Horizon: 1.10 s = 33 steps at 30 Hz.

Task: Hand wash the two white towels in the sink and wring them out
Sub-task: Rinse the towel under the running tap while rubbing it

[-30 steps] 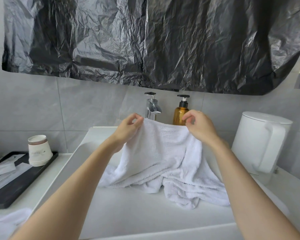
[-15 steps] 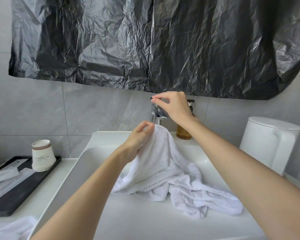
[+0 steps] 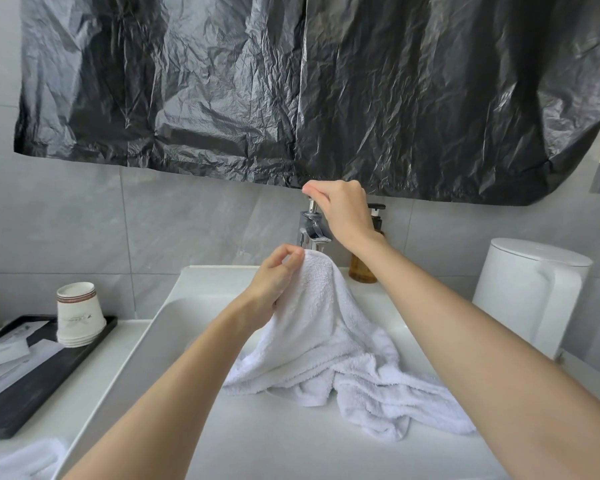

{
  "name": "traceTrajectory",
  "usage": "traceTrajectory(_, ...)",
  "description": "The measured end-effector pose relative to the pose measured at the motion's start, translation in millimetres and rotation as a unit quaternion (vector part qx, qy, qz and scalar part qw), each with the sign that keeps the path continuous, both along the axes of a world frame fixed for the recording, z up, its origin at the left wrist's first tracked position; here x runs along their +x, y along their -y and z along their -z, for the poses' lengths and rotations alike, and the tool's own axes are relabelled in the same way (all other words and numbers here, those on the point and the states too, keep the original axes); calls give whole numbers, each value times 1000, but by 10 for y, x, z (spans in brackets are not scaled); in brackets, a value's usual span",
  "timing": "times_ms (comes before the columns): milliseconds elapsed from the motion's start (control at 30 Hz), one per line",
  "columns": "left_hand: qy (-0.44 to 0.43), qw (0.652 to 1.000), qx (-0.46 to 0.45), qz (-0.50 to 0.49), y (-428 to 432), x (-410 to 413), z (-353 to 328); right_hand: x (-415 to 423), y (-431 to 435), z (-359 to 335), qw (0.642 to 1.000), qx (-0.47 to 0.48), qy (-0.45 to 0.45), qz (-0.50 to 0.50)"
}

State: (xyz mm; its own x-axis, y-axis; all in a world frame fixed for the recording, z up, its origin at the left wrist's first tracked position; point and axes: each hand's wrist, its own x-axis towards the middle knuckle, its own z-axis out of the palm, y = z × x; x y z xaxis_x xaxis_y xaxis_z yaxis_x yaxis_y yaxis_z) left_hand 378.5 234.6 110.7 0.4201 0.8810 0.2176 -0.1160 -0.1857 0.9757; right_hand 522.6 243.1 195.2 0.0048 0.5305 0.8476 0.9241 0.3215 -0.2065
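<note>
A white towel (image 3: 326, 334) lies in the white sink (image 3: 194, 393), one corner lifted up under the chrome faucet (image 3: 310, 233). My left hand (image 3: 274, 275) pinches that raised corner between thumb and fingers. My right hand (image 3: 340, 206) is above the faucet with its fingers curled round the handle, which it mostly hides. No water stream shows. A second white towel (image 3: 18, 459) lies on the counter at the bottom left, partly cut off by the frame.
An amber soap pump bottle (image 3: 361, 268) stands behind my right wrist. A white kettle (image 3: 530, 292) sits at the right of the sink. Left of it, a black tray (image 3: 32, 375) holds stacked paper cups (image 3: 78, 313) and packets. Black plastic sheeting (image 3: 291, 91) hangs above.
My right hand let go of the towel, rose to the faucet handle and grips it. The towel's right side dropped into the sink; my left hand still holds its corner up.
</note>
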Motion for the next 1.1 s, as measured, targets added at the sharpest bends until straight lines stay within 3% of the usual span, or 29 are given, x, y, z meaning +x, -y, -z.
traceTrajectory(100,1,1000,-1,6,26,-9,-10,-46,-47,-26,998,-10,-54,11)
traceTrajectory(267,5,1000,-2,4,-5,-11,13,34,107,77,987,-39,-136,-75)
traceTrajectory(400,10,1000,-8,-2,-28,2,20,105,274,495,951,32,-306,-37)
traceTrajectory(467,12,1000,-7,1,-17,6,24,145,331,661,933,-75,-351,-27)
traceTrajectory(567,10,1000,0,-8,-36,2,63,165,449,861,911,-275,-290,-104)
traceTrajectory(633,9,1000,8,-21,-63,-7,81,178,460,956,906,-306,-255,-144)
traceTrajectory(733,1,999,33,-43,-102,10,102,190,430,982,927,-275,-211,-143)
traceTrajectory(867,-73,989,120,-54,-99,25,152,180,450,910,937,-178,-252,-163)
traceTrajectory(967,-122,987,104,14,-86,58,230,197,459,840,932,-103,-308,-158)
traceTrajectory(1100,-112,991,59,46,-44,205,203,276,464,809,922,-58,-360,-133)
